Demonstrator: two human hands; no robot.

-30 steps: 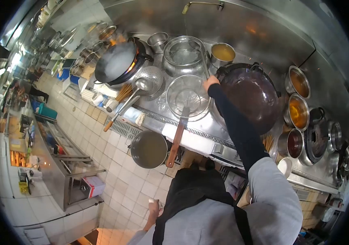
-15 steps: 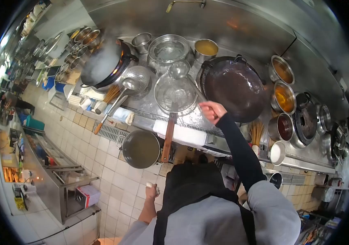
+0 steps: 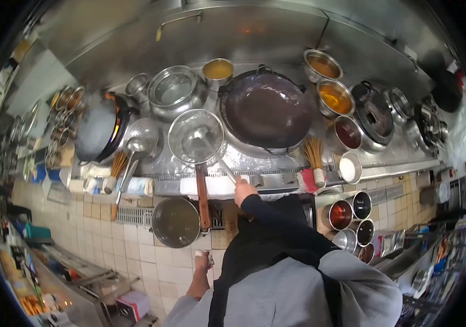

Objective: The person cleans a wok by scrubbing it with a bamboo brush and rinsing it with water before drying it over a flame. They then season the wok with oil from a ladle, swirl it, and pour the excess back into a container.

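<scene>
My right hand (image 3: 244, 191) is closed round the handle of a metal ladle (image 3: 219, 158), whose bowl lies in the round wire strainer (image 3: 183, 135). The strainer's wooden handle (image 3: 203, 196) points toward me, over the edge of a large pot (image 3: 176, 222) of cloudy liquid. Down at my left side, my left hand (image 3: 203, 260) is closed on a whitish cloth (image 3: 199, 253). A large dark wok (image 3: 268, 111) sits to the right of the strainer, and a wide pot of water (image 3: 173, 88) stands behind it.
At the left, a steaming wok (image 3: 96, 131) has flames at its rim. Beside it lies a perforated skimmer (image 3: 148, 136) with another ladle. Bowls of orange liquid (image 3: 333, 98) and dark red sauce (image 3: 346, 134) stand right of the big wok, near a bamboo brush (image 3: 313, 155).
The view has swung to the right. My right hand has drawn back toward me, and the ladle's bowl has moved from the strainer's far rim to its middle.
</scene>
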